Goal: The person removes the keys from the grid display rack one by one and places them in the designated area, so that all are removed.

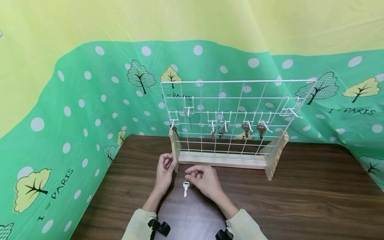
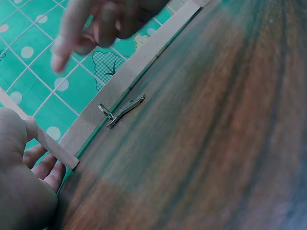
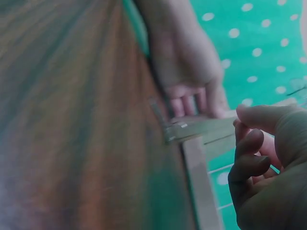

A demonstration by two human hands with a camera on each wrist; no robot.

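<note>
A silver key [image 1: 186, 189] with a small ring [image 2: 104, 111] lies on the dark wooden table in front of a rack. My right hand [image 1: 207, 180] hovers above it, fingers loosely bent and holding nothing; the left wrist view shows it apart from the key. With thumb and fingers on either side, my left hand [image 1: 163, 171] grips the wooden side piece [image 1: 175, 150] at the rack's left end. The rack has a white wire grid [image 1: 238, 81] on a pale wooden base [image 1: 222, 160]. In the right wrist view the key [image 3: 160, 120] is blurred.
Several white hooks are clipped to the grid, and brown keys [image 1: 261, 130] and silver keys [image 1: 213, 132] hang from some. A hook [image 1: 290, 112] at the upper right sticks forward. Behind the table hangs a green and yellow patterned cloth [image 1: 90, 133].
</note>
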